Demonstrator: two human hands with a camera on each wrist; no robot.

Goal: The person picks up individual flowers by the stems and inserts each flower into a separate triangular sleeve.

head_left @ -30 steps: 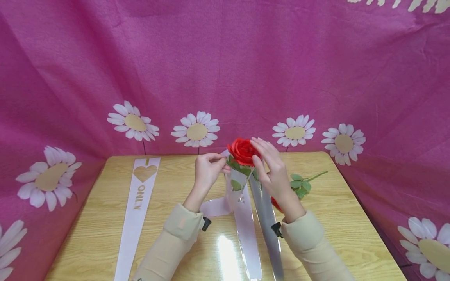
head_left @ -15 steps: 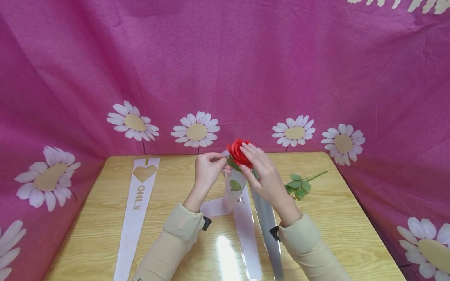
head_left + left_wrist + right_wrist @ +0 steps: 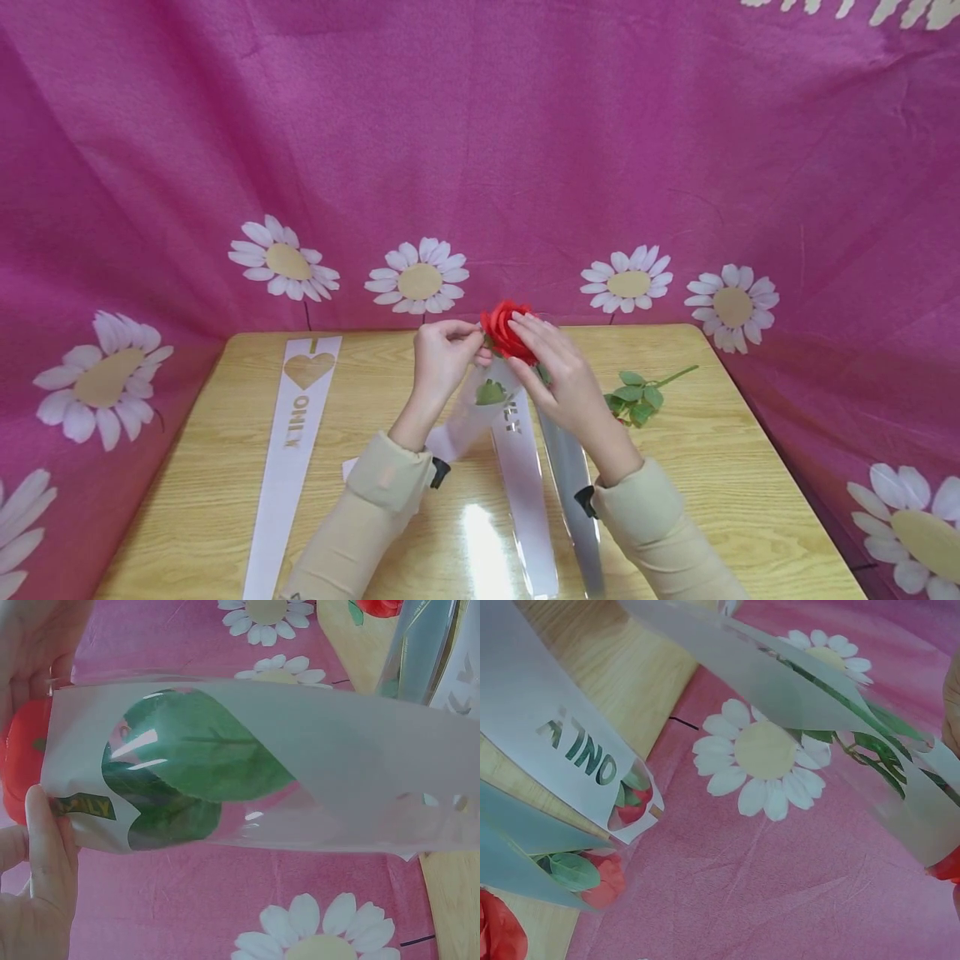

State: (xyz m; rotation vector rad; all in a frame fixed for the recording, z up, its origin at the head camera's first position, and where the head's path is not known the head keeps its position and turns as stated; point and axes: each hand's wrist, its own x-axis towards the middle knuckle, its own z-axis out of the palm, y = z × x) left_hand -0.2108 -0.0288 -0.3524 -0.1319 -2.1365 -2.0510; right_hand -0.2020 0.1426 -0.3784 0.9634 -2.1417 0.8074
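The red rose with layered petals [image 3: 497,327] is raised above the far middle of the desk [image 3: 382,367], its bloom at the mouth of a tapered, frosted, translucent white wrapper [image 3: 360,750]. Through the wrapper's clearer side show broad, dark green leaves [image 3: 217,746] with glossy highlights on the film over them; the right wrist view shows green stems inside it too.

The left hand [image 3: 447,354] has a narrow grip, thumb and fingers pinching the wrapper's rim beside the bloom. The right hand [image 3: 573,387] keeps a wide grip, nearly straight fingers lying over the petals and covering part of them.

A small dark label with gold lettering [image 3: 94,805] sits near that rim, partly under fingers, too hidden to read fully. At the desk's left lies a flat white tapered strip [image 3: 277,492] bearing a gold heart [image 3: 309,370] and "ONLY". A second white wrapper [image 3: 547,712], holding a red rose, also reads "ONLY". Next to it lies a grey translucent wrapper [image 3: 525,855] with a red rose inside.

Farther right is a loose green-leaved stem [image 3: 637,392], partly behind the right wrist. A magenta cloth with white daisies [image 3: 480,150] hangs behind.
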